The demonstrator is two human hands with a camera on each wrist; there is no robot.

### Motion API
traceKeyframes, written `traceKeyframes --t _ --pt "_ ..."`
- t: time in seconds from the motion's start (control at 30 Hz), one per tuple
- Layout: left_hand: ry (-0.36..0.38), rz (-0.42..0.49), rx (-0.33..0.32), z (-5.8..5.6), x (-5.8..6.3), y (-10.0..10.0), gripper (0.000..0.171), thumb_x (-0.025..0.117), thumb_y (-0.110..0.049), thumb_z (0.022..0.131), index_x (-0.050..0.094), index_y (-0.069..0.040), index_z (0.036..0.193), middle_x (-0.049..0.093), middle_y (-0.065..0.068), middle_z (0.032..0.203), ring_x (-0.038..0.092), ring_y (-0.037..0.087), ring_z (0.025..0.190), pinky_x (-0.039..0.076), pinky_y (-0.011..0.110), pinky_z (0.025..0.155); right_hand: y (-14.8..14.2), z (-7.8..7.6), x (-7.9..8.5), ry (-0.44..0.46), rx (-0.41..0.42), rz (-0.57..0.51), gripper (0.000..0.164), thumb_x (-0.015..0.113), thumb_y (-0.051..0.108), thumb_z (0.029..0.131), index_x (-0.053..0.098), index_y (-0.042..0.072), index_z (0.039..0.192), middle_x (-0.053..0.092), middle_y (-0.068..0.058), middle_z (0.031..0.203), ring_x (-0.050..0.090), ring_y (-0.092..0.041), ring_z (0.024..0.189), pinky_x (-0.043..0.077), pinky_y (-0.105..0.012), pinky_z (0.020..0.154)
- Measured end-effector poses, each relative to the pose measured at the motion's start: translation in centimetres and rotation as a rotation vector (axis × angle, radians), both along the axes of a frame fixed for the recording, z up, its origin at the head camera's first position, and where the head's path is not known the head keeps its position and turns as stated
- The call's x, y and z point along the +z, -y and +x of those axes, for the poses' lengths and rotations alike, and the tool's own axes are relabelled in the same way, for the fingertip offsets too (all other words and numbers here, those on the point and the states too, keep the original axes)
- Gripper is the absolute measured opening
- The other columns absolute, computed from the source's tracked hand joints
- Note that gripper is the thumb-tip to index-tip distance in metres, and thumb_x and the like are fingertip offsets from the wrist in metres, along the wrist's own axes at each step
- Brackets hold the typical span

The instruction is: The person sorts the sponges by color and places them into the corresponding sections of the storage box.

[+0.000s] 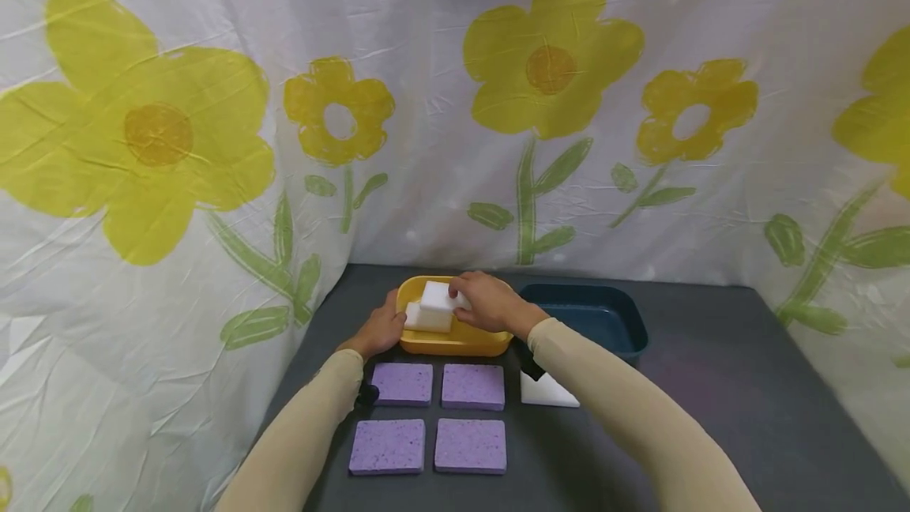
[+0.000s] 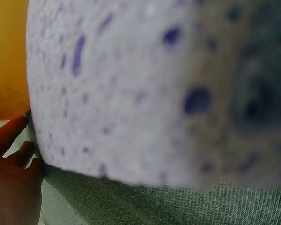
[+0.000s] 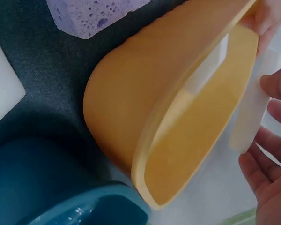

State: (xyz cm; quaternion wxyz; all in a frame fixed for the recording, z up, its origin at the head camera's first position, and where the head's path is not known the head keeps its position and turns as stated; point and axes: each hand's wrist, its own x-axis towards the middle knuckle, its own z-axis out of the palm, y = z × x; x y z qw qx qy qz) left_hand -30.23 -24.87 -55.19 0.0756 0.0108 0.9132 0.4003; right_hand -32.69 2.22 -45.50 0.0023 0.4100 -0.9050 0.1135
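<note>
My right hand point(image 1: 492, 303) pinches a white sponge point(image 1: 437, 296) between thumb and fingers, over the yellow basin point(image 1: 455, 348). In the right wrist view the held sponge is seen edge-on, above the basin's rim. Another white sponge point(image 1: 428, 320) lies at the left inside the basin, partly covered by the held one. My left hand point(image 1: 381, 330) grips the basin's left side, thumb at the rim and fingers outside. A purple sponge point(image 2: 103, 93) fills most of the left wrist view, with the left fingers beyond it at the basin wall.
Several purple sponges point(image 1: 471, 446) lie flat in two rows in front of the basin. One more white sponge point(image 1: 547, 391) is on the dark tabletop, partly behind my right forearm. A dark blue basin point(image 1: 635, 322) stands at the right. A flowered curtain point(image 1: 426, 141) hangs behind.
</note>
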Motion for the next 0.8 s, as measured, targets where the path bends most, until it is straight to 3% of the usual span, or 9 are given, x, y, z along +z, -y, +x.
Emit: traceKeyframes --t 0.3,0.8 --pt "0.020 0.002 0.020 0.1 0.0 -0.3 0.064 0.039 -0.022 0.113 0.016 -0.010 0.171 0.046 0.029 0.166 0.052 0.042 0.148 0.033 0.066 0.128 0.9 -0.6 -1.3 0.015 0.013 0.013 0.027 0.076 0.023 0.103 0.071 0.010 0.125 0.074 -0.009 0.126 0.066 -0.029 0.116 0.056 -0.045 0.107" --pt "-0.001 0.019 0.013 0.0 0.1 -0.3 0.064 0.041 -0.019 0.112 0.018 -0.008 0.171 0.052 0.030 0.160 0.058 0.038 0.136 0.040 0.064 0.123 2.9 -1.3 -3.3 0.043 -0.048 0.061 0.027 0.076 0.028 0.103 0.071 0.015 0.126 0.075 -0.004 0.124 0.066 -0.020 0.102 0.058 -0.038 0.106"
